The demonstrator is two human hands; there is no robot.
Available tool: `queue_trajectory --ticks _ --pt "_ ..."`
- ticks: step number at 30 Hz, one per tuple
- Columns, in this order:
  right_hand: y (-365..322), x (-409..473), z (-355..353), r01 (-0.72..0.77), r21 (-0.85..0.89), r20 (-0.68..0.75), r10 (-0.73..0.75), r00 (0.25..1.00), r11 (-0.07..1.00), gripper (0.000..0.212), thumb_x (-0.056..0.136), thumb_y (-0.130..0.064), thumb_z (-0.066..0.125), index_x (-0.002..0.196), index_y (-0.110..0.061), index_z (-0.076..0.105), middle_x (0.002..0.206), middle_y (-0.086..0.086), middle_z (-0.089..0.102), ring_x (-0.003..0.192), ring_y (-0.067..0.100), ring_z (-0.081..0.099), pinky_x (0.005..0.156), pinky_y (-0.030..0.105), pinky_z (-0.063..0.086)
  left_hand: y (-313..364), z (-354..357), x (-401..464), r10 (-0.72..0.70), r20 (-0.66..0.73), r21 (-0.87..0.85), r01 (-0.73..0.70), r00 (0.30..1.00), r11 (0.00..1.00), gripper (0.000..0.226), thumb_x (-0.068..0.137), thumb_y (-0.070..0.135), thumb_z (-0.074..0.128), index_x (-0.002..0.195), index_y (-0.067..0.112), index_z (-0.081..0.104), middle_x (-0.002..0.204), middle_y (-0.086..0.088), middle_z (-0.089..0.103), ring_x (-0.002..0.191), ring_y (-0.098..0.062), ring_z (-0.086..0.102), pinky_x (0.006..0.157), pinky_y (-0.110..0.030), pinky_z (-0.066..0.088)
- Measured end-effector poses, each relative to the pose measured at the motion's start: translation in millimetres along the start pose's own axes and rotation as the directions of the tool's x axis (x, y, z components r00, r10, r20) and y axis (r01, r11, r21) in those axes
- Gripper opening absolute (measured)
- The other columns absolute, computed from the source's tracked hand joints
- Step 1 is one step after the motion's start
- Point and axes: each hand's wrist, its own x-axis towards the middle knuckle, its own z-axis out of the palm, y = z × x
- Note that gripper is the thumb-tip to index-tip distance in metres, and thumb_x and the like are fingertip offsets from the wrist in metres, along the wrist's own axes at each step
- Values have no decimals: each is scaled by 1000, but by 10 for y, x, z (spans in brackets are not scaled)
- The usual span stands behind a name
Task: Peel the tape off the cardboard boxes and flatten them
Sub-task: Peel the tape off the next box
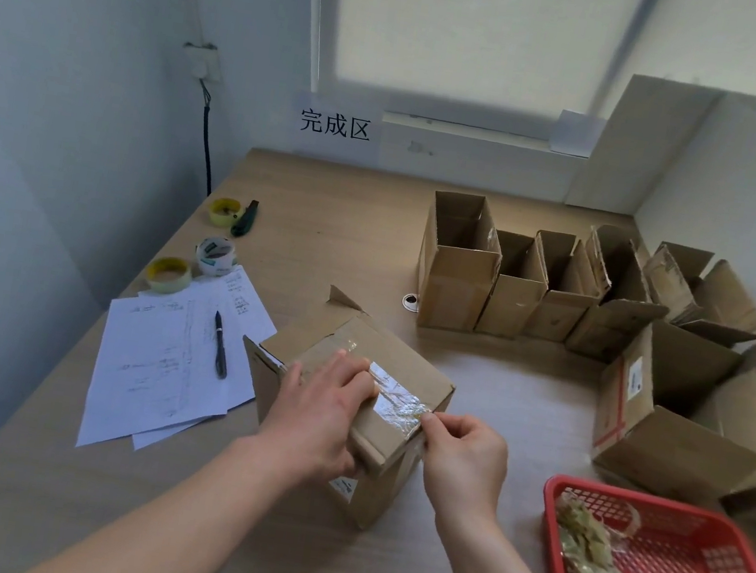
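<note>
A brown cardboard box [407, 373] stands on the table in front of me, its top sealed with a strip of clear shiny tape [392, 397]. My left hand [323, 417] lies flat on the box top and grips its near edge, holding it down. My right hand [464, 454] pinches the lifted end of the tape at the box's right near corner. One flap sticks up at the far left of the box.
Several open boxes [518, 277] stand in a row at the back right. A red basket [691, 563] with crumpled peeled tape sits at the near right. Papers [151, 366] with a pen, three tape rolls [217, 256] and a knife lie on the left.
</note>
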Motion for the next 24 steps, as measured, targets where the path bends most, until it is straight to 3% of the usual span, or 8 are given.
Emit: queue_trajectory --ticks 3,6,11,12,15,17,22,24 --pt "-17 13 -33 135 -189 84 -121 989 973 20 87 -23 68 68 -22 63 67 -8 66 72 16 61 62 30 40 -16 38 -22 -7 -14 -4 7 1000 1000 81 60 50 83 126 32 41 147 15 19 149 -12 5 115 -54 15" --pt "-34 23 -87 320 -400 207 -255 945 859 20 96 -26 56 76 -24 51 79 -6 60 77 19 53 65 33 33 -25 37 -19 -8 -12 4 8 1000 1000 83 60 52 84 128 32 41 147 15 19 149 -11 4 114 -53 14" --pt "48 -61 -179 647 -471 362 -538 761 600 11 97 -20 54 87 -16 52 88 -2 53 78 23 50 65 32 31 -36 28 -30 -4 -1 -10 4 1000 1000 84 60 52 85 128 33 40 149 16 18 149 -10 3 115 -52 13" --pt "74 -70 -202 665 -450 361 -559 746 596 10 96 -20 57 88 -15 54 87 -3 54 77 22 52 64 32 33 -40 27 -35 -1 0 -8 1 1000 1000 84 60 52 85 129 33 40 150 16 18 150 -10 3 115 -51 12" --pt "62 -109 -254 481 -257 192 -443 875 838 14 91 -29 69 94 -26 55 80 -10 61 72 7 58 62 28 40 -35 21 -36 5 -2 -17 -5 1000 1000 86 59 52 86 129 33 40 150 16 18 150 -10 3 115 -51 12" --pt "19 -101 -228 288 -117 94 -279 956 950 35 85 -32 76 108 -32 51 76 -8 65 73 0 62 63 24 44 -33 22 -30 5 -5 -22 -5 1000 1000 87 58 52 86 129 34 40 150 16 18 150 -10 4 115 -52 12" --pt "2 -29 -123 -11 -37 99 15 995 999 12 80 -21 76 91 -19 76 77 -4 74 79 16 69 80 45 58 -50 51 -54 2 -17 -27 -3 1000 1000 87 58 54 85 130 35 40 150 16 18 149 -10 4 115 -50 11" --pt "1 -52 -109 3 -65 97 3 995 998 4 80 -19 73 81 -21 76 73 -6 74 76 16 69 78 42 58 -52 51 -64 2 -24 -26 -2 1000 1000 87 58 54 85 130 35 40 150 16 18 149 -10 4 115 -51 12"
